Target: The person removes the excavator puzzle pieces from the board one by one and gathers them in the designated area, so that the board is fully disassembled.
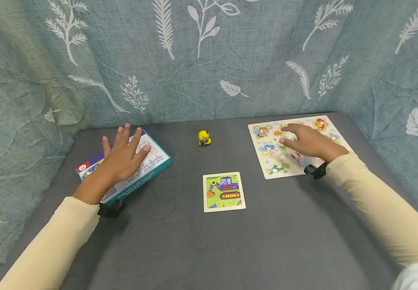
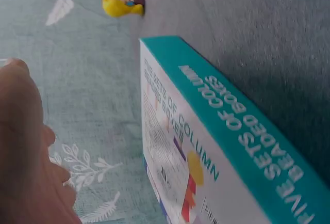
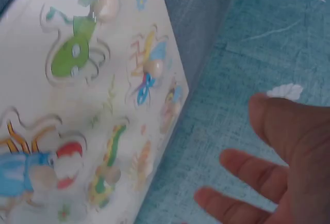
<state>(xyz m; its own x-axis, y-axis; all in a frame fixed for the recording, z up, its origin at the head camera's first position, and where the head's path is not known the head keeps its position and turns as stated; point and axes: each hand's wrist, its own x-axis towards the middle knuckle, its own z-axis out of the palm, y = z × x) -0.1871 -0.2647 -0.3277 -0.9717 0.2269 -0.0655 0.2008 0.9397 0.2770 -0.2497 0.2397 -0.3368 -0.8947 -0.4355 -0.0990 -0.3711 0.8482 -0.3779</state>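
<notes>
My left hand (image 1: 122,157), fingers spread and straight, is over a teal and white box (image 1: 163,155) lettered "Five sets of column beaded boxes". In the left wrist view a gap shows between that hand and the box's printed face (image 2: 170,146). Over on the right, my right hand (image 1: 305,141) hovers above a wooden insect peg puzzle (image 1: 272,161), thumb and fingers apart and nothing between them. Knobbed pieces such as a green insect piece (image 3: 72,56) fill the board. Part of the puzzle is hidden beneath this hand.
Between the hands lies a small square jigsaw (image 1: 224,191) with a digger picture. Behind it stands a little yellow toy figure (image 1: 203,137). A leaf-patterned curtain (image 1: 194,80) hangs along the back of the grey table (image 1: 201,249). Both wrists wear black straps.
</notes>
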